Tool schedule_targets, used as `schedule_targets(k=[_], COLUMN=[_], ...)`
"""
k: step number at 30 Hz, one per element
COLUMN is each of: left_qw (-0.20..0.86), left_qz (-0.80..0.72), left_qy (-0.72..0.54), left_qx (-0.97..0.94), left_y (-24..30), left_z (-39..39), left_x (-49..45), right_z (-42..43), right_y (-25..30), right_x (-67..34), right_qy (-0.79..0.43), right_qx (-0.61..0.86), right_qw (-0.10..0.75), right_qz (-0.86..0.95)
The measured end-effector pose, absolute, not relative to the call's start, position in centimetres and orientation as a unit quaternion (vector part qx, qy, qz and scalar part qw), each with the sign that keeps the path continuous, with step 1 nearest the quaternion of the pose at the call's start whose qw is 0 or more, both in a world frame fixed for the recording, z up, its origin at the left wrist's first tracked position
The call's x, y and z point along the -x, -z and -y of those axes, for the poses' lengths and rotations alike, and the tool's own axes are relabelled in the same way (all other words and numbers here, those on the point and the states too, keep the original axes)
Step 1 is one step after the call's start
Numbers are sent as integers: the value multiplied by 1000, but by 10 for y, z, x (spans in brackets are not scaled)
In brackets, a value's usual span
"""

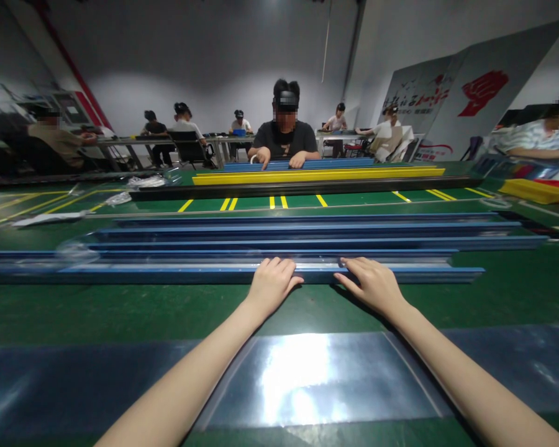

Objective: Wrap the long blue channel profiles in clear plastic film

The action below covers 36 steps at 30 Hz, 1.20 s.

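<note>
Several long blue channel strips lie across the green table in front of me. My left hand (274,284) is closed over the near wall of the closest blue channel strip (414,275), its fingers inside and its thumb on the front side. A short way to the right, my right hand (373,284) holds the same strip, fingers reaching over the wall and thumb in front. The fingertips of both hands are partly hidden. Just behind, another blue channel strip (205,256) runs parallel, with clear plastic film (77,251) at its left.
A glossy clear sheet (326,379) covers the near part of the green table (121,313). Farther off lie a black strip (307,185) and a yellow strip (317,176). A co-worker (285,133) sits opposite with both hands on blue strips. A yellow tray (533,190) stands at right.
</note>
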<state>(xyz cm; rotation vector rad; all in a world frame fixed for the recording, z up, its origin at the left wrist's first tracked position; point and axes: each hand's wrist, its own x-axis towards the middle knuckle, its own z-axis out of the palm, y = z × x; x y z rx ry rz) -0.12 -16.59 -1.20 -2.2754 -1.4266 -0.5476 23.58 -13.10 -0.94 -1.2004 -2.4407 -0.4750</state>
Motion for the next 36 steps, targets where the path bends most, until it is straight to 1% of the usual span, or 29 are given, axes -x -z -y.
schedule_targets(k=[36], left_qw=[202], left_qz=[508], left_qy=[186], left_qx=[816], left_y=[12], left_z=[164], left_x=[1], right_z=[131], right_y=[10], right_x=[-236], right_qy=[173], right_qx=[432], right_qw=[180], right_qz=[867])
